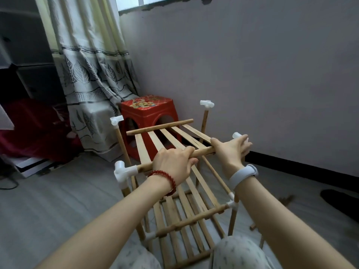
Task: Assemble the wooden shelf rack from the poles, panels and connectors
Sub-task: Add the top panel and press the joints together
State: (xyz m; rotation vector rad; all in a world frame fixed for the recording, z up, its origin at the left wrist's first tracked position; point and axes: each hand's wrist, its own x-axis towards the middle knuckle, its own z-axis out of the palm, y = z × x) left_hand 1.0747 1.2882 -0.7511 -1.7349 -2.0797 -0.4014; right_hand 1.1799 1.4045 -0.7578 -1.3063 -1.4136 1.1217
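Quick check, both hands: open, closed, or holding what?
Left hand: grips the near round wooden rail of the slatted shelf panel.
Right hand: fingers extended, open, at the white plastic corner connector.

From my feed I see a plain pale wall (252, 65) running along the right, with a dark skirting strip (303, 164) at its foot. The floor (48, 200) is grey planking. A window (155, 1) sits high at the top edge, letting in daylight. A leaf-patterned grey curtain (87, 74) hangs in the corner, and a red plastic stool (149, 111) stands just beside it against the wall. Dark shelving (23, 55) fills the left edge.
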